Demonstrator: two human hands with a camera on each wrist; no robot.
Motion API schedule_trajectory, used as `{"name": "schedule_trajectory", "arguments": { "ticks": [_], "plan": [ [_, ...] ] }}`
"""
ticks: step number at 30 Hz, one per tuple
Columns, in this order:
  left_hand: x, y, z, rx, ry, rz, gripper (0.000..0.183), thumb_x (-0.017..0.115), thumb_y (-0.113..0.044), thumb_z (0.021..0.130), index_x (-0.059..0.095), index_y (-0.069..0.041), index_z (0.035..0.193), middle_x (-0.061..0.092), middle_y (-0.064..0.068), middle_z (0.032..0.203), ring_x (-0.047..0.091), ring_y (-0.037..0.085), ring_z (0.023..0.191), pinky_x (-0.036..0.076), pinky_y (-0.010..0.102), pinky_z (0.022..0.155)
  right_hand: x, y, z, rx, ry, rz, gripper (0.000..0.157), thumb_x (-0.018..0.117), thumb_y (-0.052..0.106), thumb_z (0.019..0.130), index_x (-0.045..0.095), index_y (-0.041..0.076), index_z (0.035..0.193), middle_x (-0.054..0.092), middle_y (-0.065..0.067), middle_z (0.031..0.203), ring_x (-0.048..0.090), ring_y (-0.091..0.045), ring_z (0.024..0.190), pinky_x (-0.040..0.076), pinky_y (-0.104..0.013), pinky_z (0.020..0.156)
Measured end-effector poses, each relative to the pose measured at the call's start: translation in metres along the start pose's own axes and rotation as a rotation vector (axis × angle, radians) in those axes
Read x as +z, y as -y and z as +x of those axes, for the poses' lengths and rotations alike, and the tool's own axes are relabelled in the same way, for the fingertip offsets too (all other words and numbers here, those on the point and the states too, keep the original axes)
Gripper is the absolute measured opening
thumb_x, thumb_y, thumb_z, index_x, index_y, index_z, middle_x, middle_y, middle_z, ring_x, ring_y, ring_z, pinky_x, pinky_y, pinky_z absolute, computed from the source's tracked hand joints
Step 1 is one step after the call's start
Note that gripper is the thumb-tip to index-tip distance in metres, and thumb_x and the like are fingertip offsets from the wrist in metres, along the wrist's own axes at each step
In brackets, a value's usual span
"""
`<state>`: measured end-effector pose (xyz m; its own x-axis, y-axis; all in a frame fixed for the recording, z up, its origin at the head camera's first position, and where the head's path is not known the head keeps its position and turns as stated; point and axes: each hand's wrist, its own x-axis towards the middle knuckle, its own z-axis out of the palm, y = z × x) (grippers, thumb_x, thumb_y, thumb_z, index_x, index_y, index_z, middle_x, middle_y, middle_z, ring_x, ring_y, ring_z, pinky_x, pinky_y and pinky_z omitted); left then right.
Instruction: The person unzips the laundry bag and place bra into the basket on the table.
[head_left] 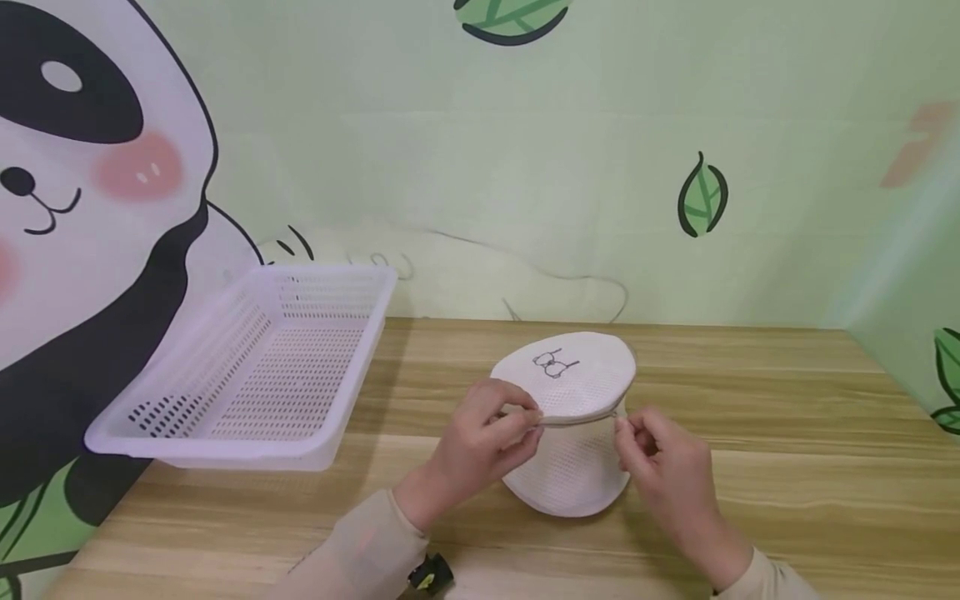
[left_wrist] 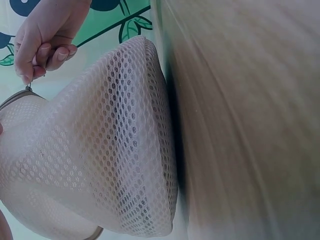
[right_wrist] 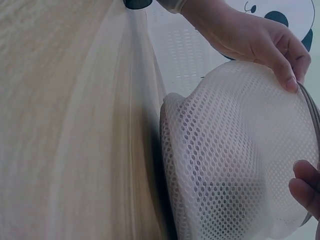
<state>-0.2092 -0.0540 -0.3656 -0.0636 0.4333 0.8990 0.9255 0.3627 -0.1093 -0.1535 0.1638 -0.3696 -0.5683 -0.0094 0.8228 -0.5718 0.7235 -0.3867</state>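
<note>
A white mesh laundry bag (head_left: 566,475) stands on the table, its round lid (head_left: 596,379) tilted and printed with a small dark line drawing. A grey-beige zipper (head_left: 577,419) runs round the rim beneath the lid. On the rim's left side my left hand (head_left: 487,429) pinches the edge between thumb and fingers. Opposite it, my right hand (head_left: 671,462) pinches the zipper pull (left_wrist: 29,86) at the right end of the visible zipper. The left wrist view shows the bag's mesh side close up, its base against the tabletop. Its interior is hidden.
A white perforated plastic basket (head_left: 345,437) stands on the left of the wooden table (head_left: 787,467). Behind rises a green wall (head_left: 420,150) with a panda and leaves. A small black object (head_left: 431,575) shows beside my left sleeve.
</note>
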Motion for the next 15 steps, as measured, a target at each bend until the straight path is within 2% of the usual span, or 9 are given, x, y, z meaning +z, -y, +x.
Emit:
{"name": "schedule_trajectory", "arguments": {
  "ticks": [5,9,15],
  "plan": [
    [0.0001,0.0016,-0.0019,-0.032,0.010,-0.020,0.010,0.071,-0.005,0.078,0.064,-0.010,0.084,0.062,0.004,0.091,0.057,0.018,0.082,0.049,0.027,0.074,-0.0001,-0.0008,0.0007,-0.003,-0.004,0.004,0.019,0.065,-0.005,0.076,0.055,0.008,0.066,0.054,0.008,0.049,0.043,0.009,0.049,0.033,-0.009,0.042],
    [-0.0004,0.0038,-0.0027,-0.059,0.017,-0.035,0.002,0.066,-0.011,0.087,0.065,-0.010,0.086,0.062,0.004,0.092,0.056,0.018,0.084,0.049,0.026,0.074,-0.0006,-0.0009,0.0012,-0.011,-0.010,0.011,0.018,0.065,-0.004,0.075,0.056,0.008,0.066,0.054,0.009,0.049,0.043,0.008,0.049,0.034,-0.009,0.042],
    [-0.0006,0.0085,-0.0041,-0.083,0.011,-0.034,0.009,0.061,-0.017,0.092,0.066,-0.011,0.088,0.062,0.003,0.091,0.057,0.018,0.084,0.049,0.028,0.075,-0.0015,-0.0004,0.0025,-0.006,-0.005,0.014,0.019,0.065,-0.005,0.076,0.055,0.008,0.066,0.054,0.008,0.050,0.042,0.009,0.049,0.034,-0.009,0.043]
  ]
}}
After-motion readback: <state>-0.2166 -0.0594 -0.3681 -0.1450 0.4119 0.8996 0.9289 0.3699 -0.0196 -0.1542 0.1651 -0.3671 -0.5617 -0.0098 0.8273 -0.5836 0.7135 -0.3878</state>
